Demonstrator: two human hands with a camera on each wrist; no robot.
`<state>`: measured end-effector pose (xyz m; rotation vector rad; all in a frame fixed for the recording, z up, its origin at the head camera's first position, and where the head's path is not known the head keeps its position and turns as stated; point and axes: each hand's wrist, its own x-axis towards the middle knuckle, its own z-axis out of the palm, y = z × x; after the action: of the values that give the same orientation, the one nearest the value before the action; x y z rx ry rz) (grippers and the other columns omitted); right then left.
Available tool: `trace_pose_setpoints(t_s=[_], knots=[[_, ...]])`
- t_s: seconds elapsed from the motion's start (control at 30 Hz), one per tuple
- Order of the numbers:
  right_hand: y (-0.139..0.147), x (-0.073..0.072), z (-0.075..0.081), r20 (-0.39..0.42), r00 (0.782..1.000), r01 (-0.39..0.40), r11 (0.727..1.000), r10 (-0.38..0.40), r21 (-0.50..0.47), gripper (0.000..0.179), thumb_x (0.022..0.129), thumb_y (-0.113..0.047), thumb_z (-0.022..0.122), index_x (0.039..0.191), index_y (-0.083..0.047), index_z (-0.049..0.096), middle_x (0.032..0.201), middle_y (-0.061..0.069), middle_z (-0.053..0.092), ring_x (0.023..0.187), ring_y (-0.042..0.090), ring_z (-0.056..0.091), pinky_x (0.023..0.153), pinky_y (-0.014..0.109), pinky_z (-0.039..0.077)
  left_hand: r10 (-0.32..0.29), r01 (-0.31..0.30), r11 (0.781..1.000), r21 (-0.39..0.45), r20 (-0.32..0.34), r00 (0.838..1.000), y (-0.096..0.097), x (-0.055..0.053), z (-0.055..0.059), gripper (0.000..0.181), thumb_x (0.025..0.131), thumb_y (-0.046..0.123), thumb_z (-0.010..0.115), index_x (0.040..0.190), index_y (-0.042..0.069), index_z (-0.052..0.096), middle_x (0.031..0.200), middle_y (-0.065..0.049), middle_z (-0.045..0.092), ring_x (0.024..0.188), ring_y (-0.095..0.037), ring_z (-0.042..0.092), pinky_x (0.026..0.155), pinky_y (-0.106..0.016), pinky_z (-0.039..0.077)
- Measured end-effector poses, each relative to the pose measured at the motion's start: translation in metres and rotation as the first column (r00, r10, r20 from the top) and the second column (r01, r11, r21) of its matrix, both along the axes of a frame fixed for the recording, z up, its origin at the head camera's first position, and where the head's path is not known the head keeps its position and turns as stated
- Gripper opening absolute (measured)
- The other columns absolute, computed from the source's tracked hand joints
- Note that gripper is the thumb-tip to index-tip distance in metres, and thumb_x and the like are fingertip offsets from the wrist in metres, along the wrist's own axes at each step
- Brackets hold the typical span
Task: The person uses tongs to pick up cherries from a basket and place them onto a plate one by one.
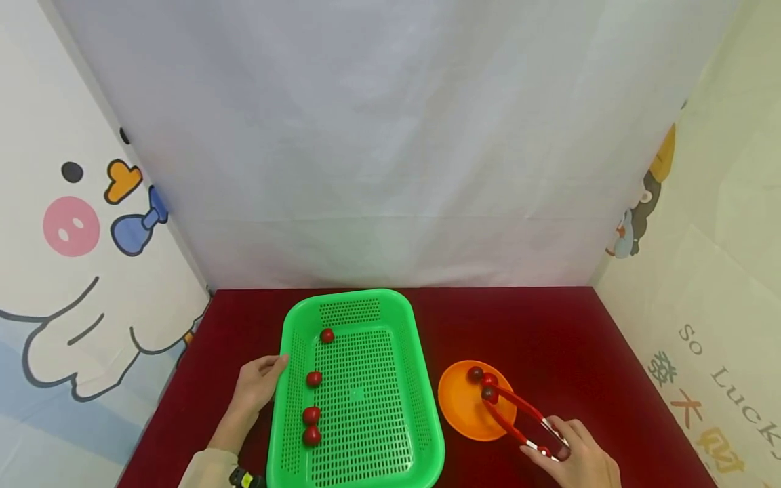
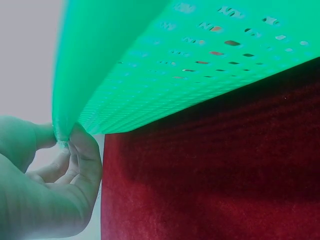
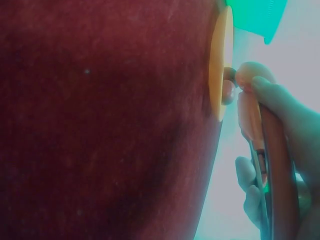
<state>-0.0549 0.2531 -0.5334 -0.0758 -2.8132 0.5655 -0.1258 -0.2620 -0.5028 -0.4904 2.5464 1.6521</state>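
My left hand (image 1: pixel 259 383) pinches the left rim of a green perforated basket (image 1: pixel 426 379); the left wrist view shows thumb and fingers either side of the rim (image 2: pixel 75 95). Inside the basket, several small round red fruits (image 1: pixel 314 379) lie along its left side. My right hand (image 1: pixel 576 453) holds a pair of red tongs (image 1: pixel 529 407), angled over an orange plate (image 1: pixel 457 407). The tong tips are right at a dark red round fruit (image 1: pixel 489 393) above the plate. Close behind it are a brighter red fruit (image 1: pixel 488 379) and another dark one (image 1: pixel 474 373).
A dark red cloth (image 1: pixel 518 318) covers the table. The plate stands just right of the basket. A pale curtain (image 1: pixel 396 169) hangs behind the table, and printed cloth panels (image 1: pixel 36 339) stand at both sides.
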Motion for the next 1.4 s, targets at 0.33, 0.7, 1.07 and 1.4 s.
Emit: trace_pose_setpoints(t_s=[0.33, 0.7, 1.07, 1.4], knots=[[0.005, 0.000, 0.002, 0.012, 1.000, -0.022, 0.999, 0.021, 0.043, 0.060, 0.067, -0.052, 0.094, 0.104, -0.009, 0.075, 0.082, -0.004, 0.054, 0.056, 0.005, 0.039, 0.047, 0.022, 0.033, 0.015, -0.016, 0.996, 0.091, 0.016, 1.000, -0.002, -0.003, -0.004, 0.050, 0.109, 0.032, 0.054, 0.136, -0.010, 0.058, 0.114, -0.020, 0.072, 0.084, -0.018, 0.072, 0.070, -0.031, 0.059], [0.006, -0.002, 0.005, 0.050, 0.998, -0.037, 0.997, 0.034, 0.061, 0.062, 0.068, -0.055, 0.092, 0.104, -0.007, 0.075, 0.083, -0.002, 0.058, 0.055, 0.008, 0.041, 0.047, 0.024, 0.035, 0.013, -0.012, 0.999, 0.048, -0.014, 1.000, 0.001, -0.002, -0.002, 0.050, 0.110, 0.031, 0.054, 0.137, -0.010, 0.057, 0.119, -0.027, 0.068, 0.080, -0.018, 0.068, 0.066, -0.031, 0.056], [0.007, -0.004, 0.008, 0.135, 0.990, -0.039, 0.998, 0.033, 0.041, 0.070, 0.071, -0.063, 0.087, 0.108, -0.006, 0.074, 0.086, 0.000, 0.059, 0.057, 0.010, 0.043, 0.049, 0.025, 0.037, 0.017, -0.015, 0.998, 0.064, -0.020, 1.000, 0.001, -0.001, -0.001, 0.049, 0.110, 0.030, 0.054, 0.137, -0.011, 0.057, 0.120, -0.028, 0.068, 0.083, -0.020, 0.070, 0.067, -0.032, 0.058], [0.008, -0.005, 0.013, 0.212, 0.977, -0.017, 0.999, 0.011, 0.028, 0.075, 0.072, -0.065, 0.086, 0.114, -0.004, 0.073, 0.089, 0.002, 0.060, 0.059, 0.013, 0.045, 0.051, 0.026, 0.039, 0.013, -0.011, 0.998, 0.058, -0.022, 1.000, 0.002, 0.000, -0.001, 0.049, 0.110, 0.029, 0.053, 0.137, -0.011, 0.056, 0.121, -0.029, 0.067, 0.085, -0.021, 0.071, 0.068, -0.031, 0.058]])
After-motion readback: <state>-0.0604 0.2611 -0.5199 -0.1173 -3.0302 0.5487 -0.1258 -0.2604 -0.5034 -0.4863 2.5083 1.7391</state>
